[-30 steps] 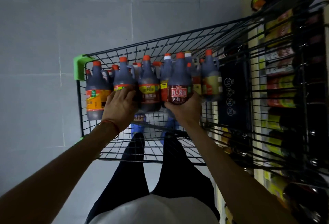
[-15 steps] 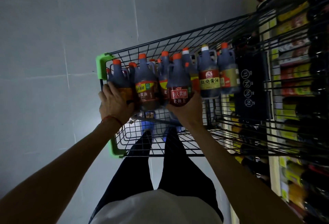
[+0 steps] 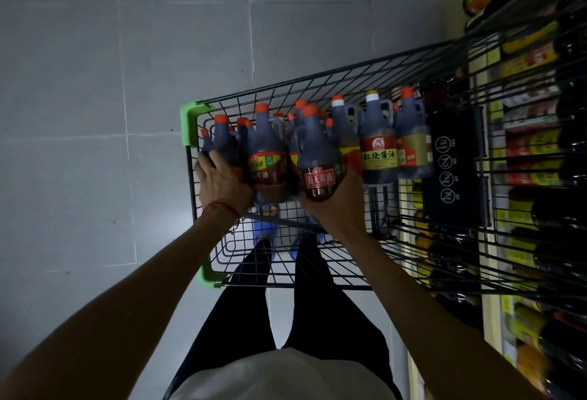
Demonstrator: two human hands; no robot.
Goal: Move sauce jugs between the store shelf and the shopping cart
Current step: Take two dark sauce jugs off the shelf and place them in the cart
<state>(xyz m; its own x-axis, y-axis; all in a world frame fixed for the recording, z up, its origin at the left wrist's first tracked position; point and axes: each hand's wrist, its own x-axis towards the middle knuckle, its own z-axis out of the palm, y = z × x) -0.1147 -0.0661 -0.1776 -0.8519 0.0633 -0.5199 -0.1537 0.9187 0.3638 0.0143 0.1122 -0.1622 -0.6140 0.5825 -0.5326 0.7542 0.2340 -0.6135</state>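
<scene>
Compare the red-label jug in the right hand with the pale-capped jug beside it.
The red-label jug has an orange cap; the pale-capped jug has a cream one. The first's label is mostly red; the second's is red over yellow-green. The right hand grips the first; no hand holds the second. Both hold dark sauce in the cart.
</scene>
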